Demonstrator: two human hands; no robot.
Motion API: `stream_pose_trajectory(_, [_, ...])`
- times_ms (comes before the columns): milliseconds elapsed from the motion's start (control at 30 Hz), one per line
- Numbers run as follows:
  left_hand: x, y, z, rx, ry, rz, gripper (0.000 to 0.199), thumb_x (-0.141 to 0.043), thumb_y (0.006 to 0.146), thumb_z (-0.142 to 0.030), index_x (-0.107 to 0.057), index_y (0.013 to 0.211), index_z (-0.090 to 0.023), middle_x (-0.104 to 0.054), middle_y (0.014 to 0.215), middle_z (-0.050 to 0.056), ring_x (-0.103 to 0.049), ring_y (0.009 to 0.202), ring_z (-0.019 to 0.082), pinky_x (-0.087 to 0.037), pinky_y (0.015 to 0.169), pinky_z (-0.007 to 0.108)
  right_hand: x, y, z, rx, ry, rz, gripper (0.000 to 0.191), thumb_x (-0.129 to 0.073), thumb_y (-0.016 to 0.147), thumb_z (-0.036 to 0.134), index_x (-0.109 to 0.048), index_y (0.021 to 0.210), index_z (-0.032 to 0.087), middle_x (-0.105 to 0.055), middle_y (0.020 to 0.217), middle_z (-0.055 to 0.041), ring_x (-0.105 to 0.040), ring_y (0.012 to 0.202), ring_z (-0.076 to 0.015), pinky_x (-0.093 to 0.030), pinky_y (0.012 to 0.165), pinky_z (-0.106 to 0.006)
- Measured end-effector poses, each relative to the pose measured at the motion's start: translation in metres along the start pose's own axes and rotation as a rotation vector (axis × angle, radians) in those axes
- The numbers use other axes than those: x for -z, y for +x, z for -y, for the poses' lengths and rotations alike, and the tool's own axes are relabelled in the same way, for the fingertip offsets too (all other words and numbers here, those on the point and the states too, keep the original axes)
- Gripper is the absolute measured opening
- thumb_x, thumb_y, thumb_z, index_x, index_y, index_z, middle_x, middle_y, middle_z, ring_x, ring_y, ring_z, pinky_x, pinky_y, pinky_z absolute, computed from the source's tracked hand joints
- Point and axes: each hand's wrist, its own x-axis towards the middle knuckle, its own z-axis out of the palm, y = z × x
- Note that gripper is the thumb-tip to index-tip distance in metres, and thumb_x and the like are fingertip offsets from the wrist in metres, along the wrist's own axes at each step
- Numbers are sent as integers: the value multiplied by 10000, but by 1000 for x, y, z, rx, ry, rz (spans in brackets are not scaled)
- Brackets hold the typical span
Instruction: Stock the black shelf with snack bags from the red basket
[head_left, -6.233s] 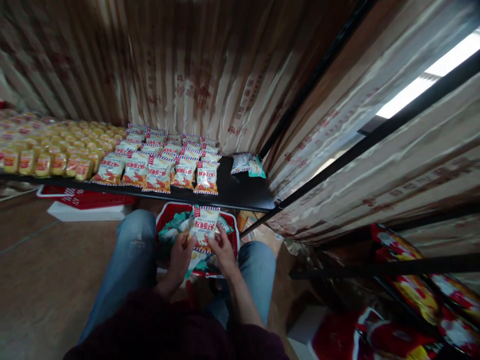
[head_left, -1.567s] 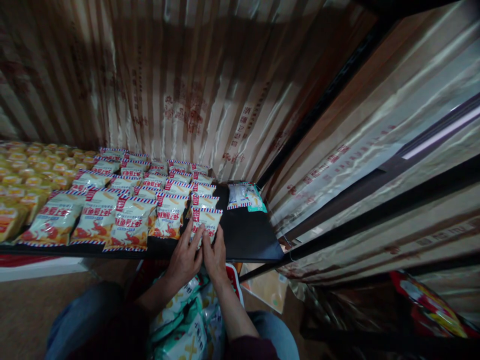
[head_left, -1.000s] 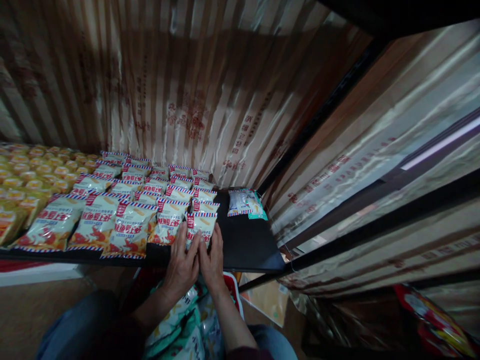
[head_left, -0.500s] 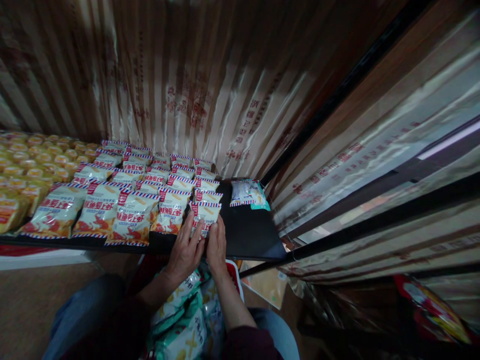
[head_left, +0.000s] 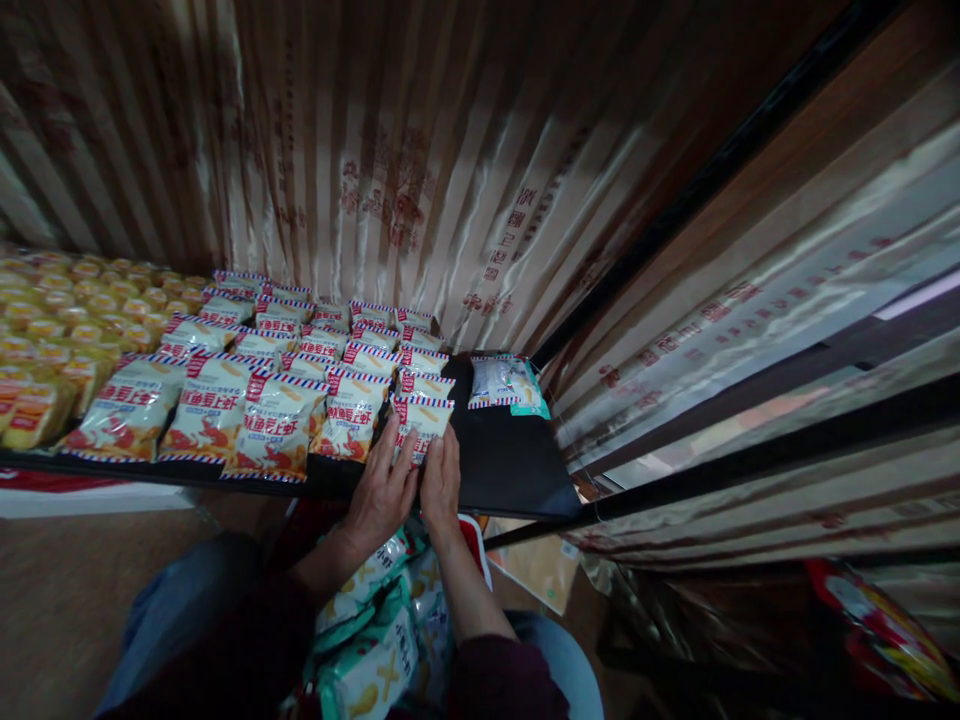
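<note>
A pleated curtain (head_left: 330, 150) hangs behind the black shelf (head_left: 499, 465), and here's a red basket (head_left: 478, 545) just below the shelf's front edge. Yellow packs (head_left: 90, 310) crowd the shelf's left part! Both hands are at the shelf's front: left hand (head_left: 382, 495), fingers straight, laid over a packet's face; right hand (head_left: 442, 480) flat along its right side, grip not curled round. That white-and-orange packet (head_left: 424, 415) sits at the shelf's front edge, between the hands.
</note>
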Motion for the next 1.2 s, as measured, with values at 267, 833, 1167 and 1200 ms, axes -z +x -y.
stream_pose_trajectory(267, [31, 1, -7, -47, 81, -146, 694, -491, 842, -95, -174, 1458, -140, -92, 1537, 203, -213, 1391, 324, -371, 1043, 484, 1, -1, 0, 3, 23, -11, 591, -209, 916, 547, -513, 1245, 161, -454, 1371, -130, -363, 1311, -209, -251, 1106, -425])
stream_pose_trajectory(833, [20, 7, -9, -38, -13, -62, 670, -439, 875, -126, -141, 1470, -206, -58, 1555, 143, -190, 1400, 310, -358, 1063, 496, 6, -1, 0, -34, 91, 43, 617, -196, 922, 547, -463, 1324, 163, -464, 1391, -102, -368, 1319, -186, -253, 1114, -395])
stream_pose_trajectory(1167, [-5, 7, -4, -85, 120, -125, 685, -478, 855, -120, -167, 1462, -172, -40, 1544, 203, -159, 1396, 364, -360, 1024, 550, 6, 9, 1, -90, 170, 50, 576, -369, 899, 505, -386, 1382, 192, -447, 1413, -92, -404, 1305, -214, -300, 1094, -399])
stream_pose_trajectory(1200, [-6, 7, -3, -91, 132, -123, 671, -478, 848, -101, -204, 1454, -187, -30, 1546, 194, -151, 1398, 364, -356, 1024, 551, 5, 9, 0, -92, 162, 58, 569, -371, 899, 502, -394, 1378, 196, -461, 1403, -91, -416, 1297, -216, -311, 1088, -398])
